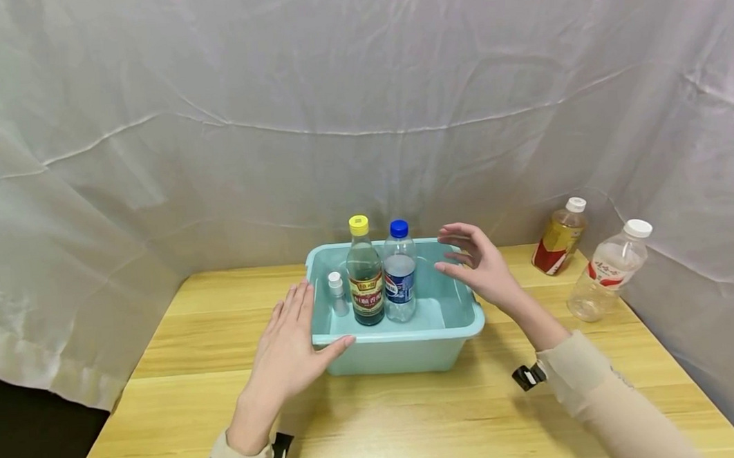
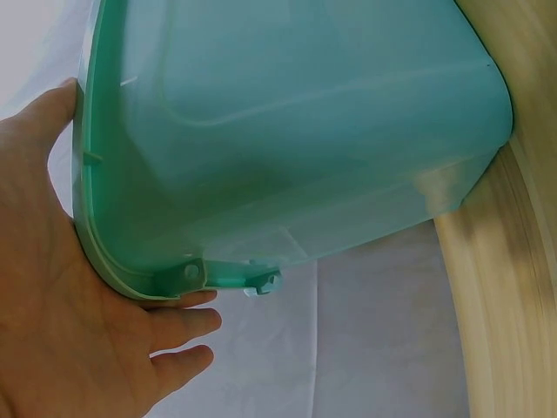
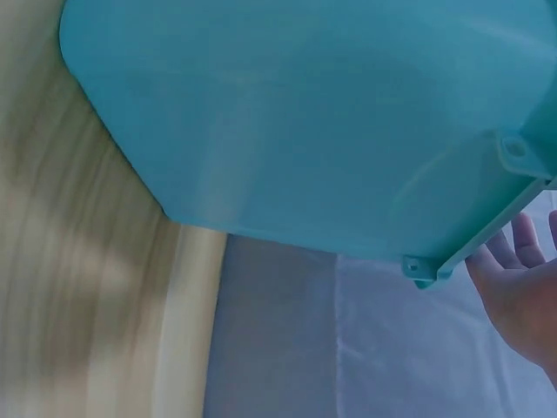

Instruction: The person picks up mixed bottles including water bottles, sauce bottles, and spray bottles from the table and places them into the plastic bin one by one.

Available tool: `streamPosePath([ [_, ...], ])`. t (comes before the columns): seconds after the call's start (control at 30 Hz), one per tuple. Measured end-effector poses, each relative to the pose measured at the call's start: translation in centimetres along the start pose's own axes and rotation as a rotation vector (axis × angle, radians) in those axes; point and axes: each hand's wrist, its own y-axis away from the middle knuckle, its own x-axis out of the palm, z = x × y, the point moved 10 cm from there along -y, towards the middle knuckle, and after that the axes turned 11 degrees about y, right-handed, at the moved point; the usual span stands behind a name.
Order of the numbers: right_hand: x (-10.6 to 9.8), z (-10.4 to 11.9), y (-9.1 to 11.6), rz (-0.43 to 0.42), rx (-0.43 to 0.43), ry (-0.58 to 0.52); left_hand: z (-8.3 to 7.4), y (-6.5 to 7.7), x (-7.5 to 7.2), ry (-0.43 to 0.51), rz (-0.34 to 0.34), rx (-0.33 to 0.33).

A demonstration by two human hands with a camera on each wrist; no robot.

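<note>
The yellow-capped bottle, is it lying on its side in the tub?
No, the yellow-capped bottle stands upright in the tub, beside the blue-capped bottle.

One table point(image 1: 180, 342) bears one bin point(image 1: 398, 355), with three bottles inside: one small bottle point(image 1: 340, 304), one yellow-capped bottle point(image 1: 366, 284) and one blue-capped bottle point(image 1: 400, 282). Two more are at right, one far bottle point(image 1: 558, 240) and one near bottle point(image 1: 603, 279), making five. Caps: three white, one yellow, one blue. Two hands: one left hand point(image 1: 289, 351), one right hand point(image 1: 484, 268).
</note>
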Motion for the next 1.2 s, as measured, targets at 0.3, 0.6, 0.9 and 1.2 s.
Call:
streamPosePath([
  [0.3,-1.9,0.0,2.7,-0.126,-0.046,-0.127,0.1,0.0,0.0,0.002,0.002,-0.006],
  [0.6,-4.4,0.1,5.2,-0.225,-0.109,-0.225,0.1,-0.1,0.1,-0.002,0.004,-0.006],
  [0.9,-8.5,-0.9,7.8,-0.378,-0.141,-0.311,0.0,0.0,0.0,-0.003,0.0,0.001],
  [1.2,-13.2,-2.2,11.1,-0.571,-0.15,-0.352,0.0,0.0,0.1,-0.003,-0.007,0.003],
])
